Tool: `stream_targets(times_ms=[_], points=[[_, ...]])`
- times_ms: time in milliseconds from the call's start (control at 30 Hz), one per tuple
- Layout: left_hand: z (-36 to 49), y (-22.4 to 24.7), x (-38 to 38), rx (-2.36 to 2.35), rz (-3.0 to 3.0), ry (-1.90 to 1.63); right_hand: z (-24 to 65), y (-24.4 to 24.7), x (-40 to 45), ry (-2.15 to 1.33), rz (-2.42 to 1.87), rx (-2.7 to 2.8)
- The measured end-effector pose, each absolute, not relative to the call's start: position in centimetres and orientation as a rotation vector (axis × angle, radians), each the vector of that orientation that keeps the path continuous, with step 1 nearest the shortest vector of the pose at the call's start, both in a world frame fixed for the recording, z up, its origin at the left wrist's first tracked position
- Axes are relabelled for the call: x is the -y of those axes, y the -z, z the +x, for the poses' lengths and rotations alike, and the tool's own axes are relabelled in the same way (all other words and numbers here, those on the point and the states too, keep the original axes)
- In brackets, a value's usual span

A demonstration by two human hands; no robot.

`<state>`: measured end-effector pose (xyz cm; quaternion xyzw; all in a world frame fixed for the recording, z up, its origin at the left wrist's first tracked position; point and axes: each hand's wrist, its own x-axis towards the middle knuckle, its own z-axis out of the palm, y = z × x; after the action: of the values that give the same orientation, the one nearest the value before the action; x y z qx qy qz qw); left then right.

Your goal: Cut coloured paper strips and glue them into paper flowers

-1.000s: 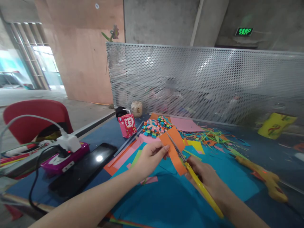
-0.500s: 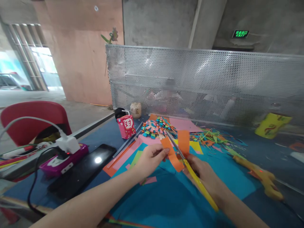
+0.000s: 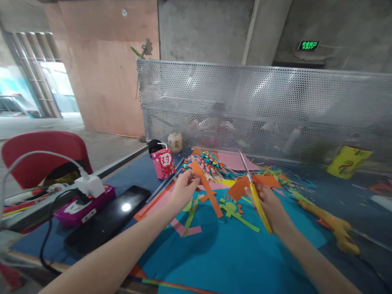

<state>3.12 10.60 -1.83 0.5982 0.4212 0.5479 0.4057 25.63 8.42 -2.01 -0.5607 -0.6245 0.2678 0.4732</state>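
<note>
My left hand (image 3: 185, 190) pinches a narrow orange paper strip (image 3: 211, 195) near its upper end; the strip slants down to the right. In my right hand (image 3: 271, 204) are yellow-handled scissors (image 3: 259, 208), their closed-looking blades pointing up and away. The same hand also holds a wider orange paper piece (image 3: 237, 189), which shows on both sides of the scissors. Between and below the hands, a light-green paper cutout (image 3: 230, 209) and a pink paper strip (image 3: 192, 231) lie on a large blue paper sheet (image 3: 232, 253).
Behind my hands are fringed paper pieces (image 3: 211, 158) and a metal mesh partition (image 3: 257, 102). To the left stand a juice box (image 3: 163, 164), a phone (image 3: 107, 218) and a purple power strip (image 3: 84, 210). At right lie a yellow glue gun (image 3: 332, 226) and a yellow packet (image 3: 349, 162).
The orange strip in my left hand has come apart from the wider piece. My hands have moved apart, the right one up and rightward with scissors and paper.
</note>
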Motion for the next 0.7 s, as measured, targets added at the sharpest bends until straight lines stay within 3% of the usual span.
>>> stream_targets(times_ms=[233, 500, 700], points=[[3.4, 1.1, -9.8, -1.023, 1.441, -1.336, 25.5, 1.5, -9.0, -1.283, -1.391, 1.158], [4.2, 0.7, -7.8, -1.033, 2.012, -1.084, 23.8, 1.0, -7.1, -1.096, -1.052, 1.384], [4.9, 0.4, -6.7, -0.995, 2.357, -0.857, 23.4, 2.0, -6.7, -0.986, -1.025, 1.521]])
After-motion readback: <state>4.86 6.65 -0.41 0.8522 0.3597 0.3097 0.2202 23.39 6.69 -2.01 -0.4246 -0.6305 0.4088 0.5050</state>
